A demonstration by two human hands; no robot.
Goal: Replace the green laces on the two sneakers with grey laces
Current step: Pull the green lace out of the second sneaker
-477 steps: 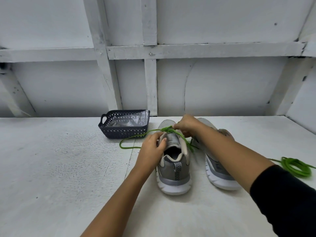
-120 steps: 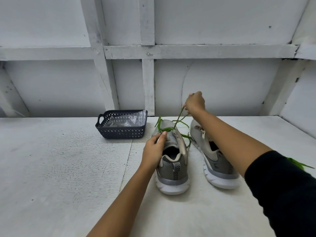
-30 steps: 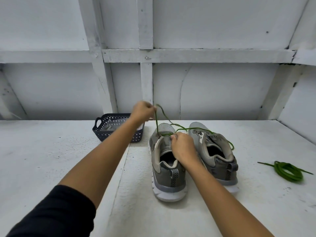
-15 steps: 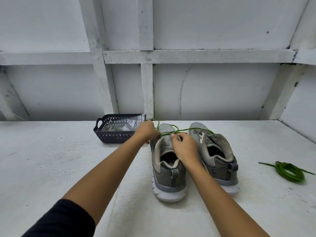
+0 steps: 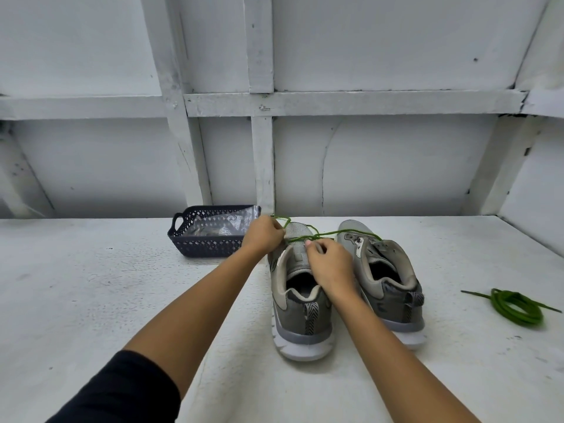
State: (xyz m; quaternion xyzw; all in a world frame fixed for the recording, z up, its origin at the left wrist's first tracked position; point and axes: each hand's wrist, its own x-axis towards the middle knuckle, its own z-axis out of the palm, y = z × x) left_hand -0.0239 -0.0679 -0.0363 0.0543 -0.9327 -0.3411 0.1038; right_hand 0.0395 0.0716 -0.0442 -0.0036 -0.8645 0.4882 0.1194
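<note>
- Left hand point(image 5: 264, 236): fingers point(image 5: 279, 232) curled tight, pinching the green lace point(image 5: 335, 232) right at the toe end of the left sneaker point(image 5: 300, 319).
- Right hand point(image 5: 331, 264): fingers point(image 5: 314, 244) curled too, gripping the top of that sneaker's tongue, w/ the lace running just past the tips.
- From the left pinch the lace crosses the front eyelets, then trails over the forepart of the right sneaker point(image 5: 393, 300).
- Both sneakers sit just beside each other mid-tabletop point(image 5: 91, 285), heels toward the person, toes toward the white wall point(image 5: 396, 163).
- Spare green lace point(image 5: 515, 305), coiled in a loop, lies flat well off to the right of the pair, ends poking out.
- Dark lattice basket point(image 5: 201, 244) sits back-left, just beside the left hand, near the wall.
- Clear plastic bag point(image 5: 222, 224) inside the basket; contents too blurry, can't tell.
- Black sleeve point(image 5: 122, 392) on the left arm at the bottom-left; right forearm bare.
</note>
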